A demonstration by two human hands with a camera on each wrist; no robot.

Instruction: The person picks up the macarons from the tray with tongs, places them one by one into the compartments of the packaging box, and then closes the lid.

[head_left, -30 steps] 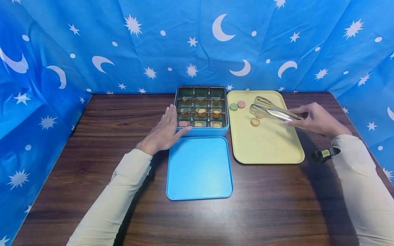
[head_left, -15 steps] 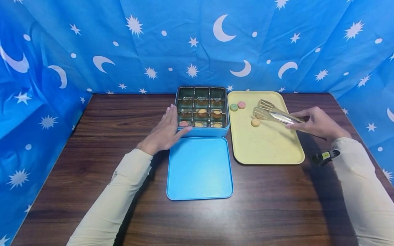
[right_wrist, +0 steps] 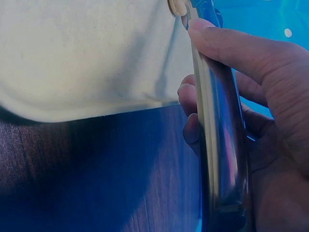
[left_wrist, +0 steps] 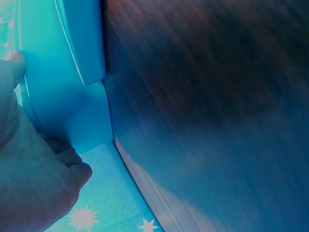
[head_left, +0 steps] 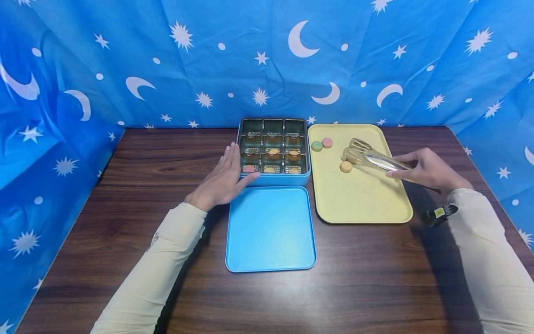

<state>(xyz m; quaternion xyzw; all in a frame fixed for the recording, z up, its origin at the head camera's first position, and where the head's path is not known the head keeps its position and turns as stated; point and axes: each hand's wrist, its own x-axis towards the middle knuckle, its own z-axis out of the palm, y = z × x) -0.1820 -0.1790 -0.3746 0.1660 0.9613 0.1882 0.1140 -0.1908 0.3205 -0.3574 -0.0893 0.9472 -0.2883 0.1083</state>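
Observation:
My left hand (head_left: 219, 178) lies with straight fingers along the left side of a blue tin (head_left: 275, 180), its thumb at the front corner. In the left wrist view, this hand (left_wrist: 38, 164) touches the tin's wall (left_wrist: 72, 106). My right hand (head_left: 425, 170) grips golden metal tongs (head_left: 381, 161), also seen as tongs (right_wrist: 219, 130) in the right wrist view. The slotted tips are over a yellow tray (head_left: 363, 199), spread a little. A tan cookie (head_left: 346, 166) lies beside the lower tip; another is partly hidden under it. Green (head_left: 317, 146) and pink (head_left: 327, 143) cookies lie farther left.
The tin has a divided insert with several compartments; a pink cookie (head_left: 248, 168) and several tan ones sit in the front ones. A blue lid (head_left: 271, 229) lies in front of the tin on the dark wooden table (head_left: 167, 287). Blue cloth (head_left: 233, 55) hangs behind.
The tongs have shifted slightly right and lower over the tray, their tips now around the partly hidden tan cookie. My right hand has moved down a little. The left hand stays still.

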